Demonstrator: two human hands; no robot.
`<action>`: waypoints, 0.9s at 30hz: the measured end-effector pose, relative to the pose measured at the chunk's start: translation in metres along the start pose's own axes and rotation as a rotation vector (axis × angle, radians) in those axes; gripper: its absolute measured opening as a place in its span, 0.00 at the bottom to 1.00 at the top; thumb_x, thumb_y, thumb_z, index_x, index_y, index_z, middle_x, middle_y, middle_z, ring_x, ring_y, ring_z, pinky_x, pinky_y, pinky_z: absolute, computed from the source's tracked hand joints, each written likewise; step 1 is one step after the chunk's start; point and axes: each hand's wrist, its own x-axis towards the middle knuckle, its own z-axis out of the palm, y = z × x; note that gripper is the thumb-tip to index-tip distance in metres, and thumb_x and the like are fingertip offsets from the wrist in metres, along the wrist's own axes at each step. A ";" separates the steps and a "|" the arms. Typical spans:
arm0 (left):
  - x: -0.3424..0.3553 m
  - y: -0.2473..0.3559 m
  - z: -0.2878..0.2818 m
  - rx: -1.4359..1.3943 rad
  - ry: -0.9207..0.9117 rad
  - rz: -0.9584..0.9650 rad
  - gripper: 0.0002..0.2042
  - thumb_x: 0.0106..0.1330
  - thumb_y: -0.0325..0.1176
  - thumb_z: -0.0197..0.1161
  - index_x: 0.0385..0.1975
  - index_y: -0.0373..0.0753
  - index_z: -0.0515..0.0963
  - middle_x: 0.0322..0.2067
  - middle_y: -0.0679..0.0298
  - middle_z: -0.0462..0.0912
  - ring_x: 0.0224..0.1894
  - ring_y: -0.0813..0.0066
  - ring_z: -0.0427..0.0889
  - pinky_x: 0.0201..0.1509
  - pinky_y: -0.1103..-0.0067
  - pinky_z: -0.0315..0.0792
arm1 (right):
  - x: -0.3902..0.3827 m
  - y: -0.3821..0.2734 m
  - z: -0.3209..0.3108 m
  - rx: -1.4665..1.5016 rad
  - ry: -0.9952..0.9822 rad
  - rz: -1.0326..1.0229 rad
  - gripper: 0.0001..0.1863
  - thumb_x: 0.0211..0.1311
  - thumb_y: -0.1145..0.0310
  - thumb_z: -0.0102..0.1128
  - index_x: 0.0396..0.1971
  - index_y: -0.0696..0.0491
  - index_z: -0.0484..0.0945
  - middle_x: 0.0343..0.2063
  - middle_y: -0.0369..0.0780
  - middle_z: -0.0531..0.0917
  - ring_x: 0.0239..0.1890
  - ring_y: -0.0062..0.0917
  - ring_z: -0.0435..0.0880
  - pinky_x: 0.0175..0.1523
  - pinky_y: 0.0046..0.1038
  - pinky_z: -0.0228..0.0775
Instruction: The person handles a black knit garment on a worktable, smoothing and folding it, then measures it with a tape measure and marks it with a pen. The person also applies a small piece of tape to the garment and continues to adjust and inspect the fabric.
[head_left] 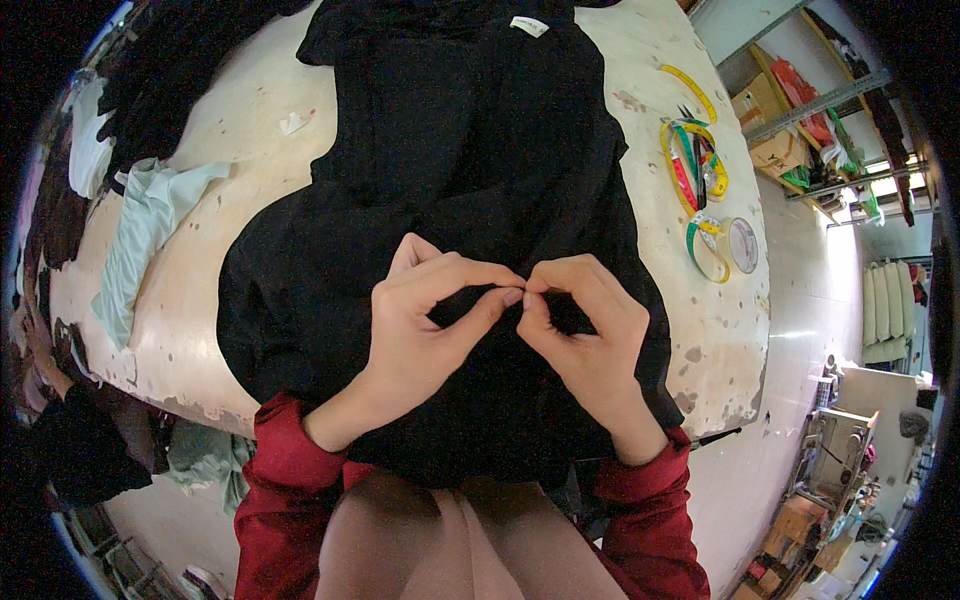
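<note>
A black garment [460, 130] with a white label [529, 25] near its top is spread on the pale, worn table [720, 350], reaching toward me. My left hand [430, 305] and my right hand [580, 325] meet over its middle, each with thumb and index finger pinched together, fingertips almost touching. Whatever is between those fingertips is too small to make out; it may be the garment's dark cloth. The other fingers of both hands are curled.
At the table's right lie looped measuring tapes [688, 170] and a clear roll [742, 245]. A pale satin cloth [150, 230] and dark fabrics [170, 55] lie left. Beyond the table on the right are shelves [790, 140], hanging pale pieces [885, 310] and cluttered carts [830, 470].
</note>
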 end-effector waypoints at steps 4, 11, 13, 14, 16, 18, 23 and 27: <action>0.000 -0.003 0.001 -0.051 -0.046 0.036 0.05 0.60 0.30 0.68 0.35 0.41 0.85 0.28 0.72 0.84 0.31 0.80 0.63 0.40 0.78 0.58 | -0.004 0.005 0.001 0.456 -0.113 0.377 0.06 0.54 0.80 0.62 0.33 0.57 0.77 0.29 0.33 0.80 0.31 0.12 0.77 0.36 0.19 0.71; -0.005 -0.005 0.006 -0.422 -0.093 -0.245 0.06 0.65 0.32 0.65 0.35 0.38 0.83 0.31 0.70 0.82 0.36 0.82 0.68 0.44 0.80 0.60 | 0.002 0.001 -0.006 0.619 -0.185 0.579 0.05 0.54 0.79 0.61 0.31 0.57 0.76 0.25 0.29 0.77 0.28 0.08 0.72 0.32 0.15 0.64; -0.004 -0.003 0.002 -0.302 -0.079 -0.199 0.06 0.65 0.32 0.64 0.35 0.37 0.82 0.32 0.70 0.82 0.38 0.83 0.71 0.46 0.81 0.62 | 0.002 -0.002 -0.009 0.441 -0.178 0.550 0.04 0.55 0.79 0.59 0.31 0.57 0.76 0.25 0.29 0.77 0.29 0.08 0.73 0.33 0.14 0.64; 0.000 -0.001 -0.004 -0.357 0.022 -0.243 0.06 0.66 0.31 0.64 0.35 0.36 0.82 0.32 0.69 0.82 0.38 0.83 0.72 0.47 0.82 0.63 | 0.001 0.000 -0.014 0.384 -0.178 0.548 0.04 0.56 0.80 0.58 0.31 0.57 0.76 0.26 0.29 0.77 0.30 0.09 0.74 0.35 0.14 0.63; 0.013 -0.005 -0.019 -0.366 0.190 -0.199 0.05 0.66 0.29 0.62 0.35 0.35 0.81 0.34 0.68 0.81 0.38 0.83 0.74 0.49 0.82 0.66 | 0.006 -0.002 -0.025 0.321 -0.148 0.566 0.04 0.57 0.81 0.57 0.32 0.57 0.76 0.27 0.30 0.78 0.31 0.10 0.76 0.36 0.13 0.64; 0.013 -0.003 -0.026 -0.312 0.188 -0.188 0.05 0.65 0.29 0.63 0.35 0.35 0.81 0.32 0.69 0.81 0.38 0.82 0.73 0.49 0.82 0.64 | 0.006 0.000 -0.028 0.440 -0.042 0.479 0.03 0.60 0.78 0.52 0.33 0.57 0.74 0.28 0.34 0.77 0.29 0.13 0.73 0.37 0.15 0.64; 0.003 0.002 -0.018 -0.119 0.131 -0.093 0.02 0.59 0.28 0.67 0.30 0.39 0.83 0.27 0.71 0.79 0.34 0.80 0.66 0.43 0.80 0.59 | 0.002 0.003 -0.018 0.414 0.007 0.152 0.09 0.59 0.74 0.54 0.40 0.57 0.74 0.34 0.35 0.76 0.33 0.16 0.72 0.40 0.20 0.66; 0.003 0.007 -0.010 -0.025 0.062 -0.013 0.04 0.56 0.29 0.70 0.30 0.43 0.84 0.26 0.73 0.81 0.32 0.78 0.65 0.43 0.79 0.59 | -0.004 -0.018 -0.003 0.044 -0.017 0.020 0.22 0.45 0.70 0.74 0.41 0.56 0.75 0.36 0.40 0.79 0.35 0.28 0.77 0.42 0.27 0.70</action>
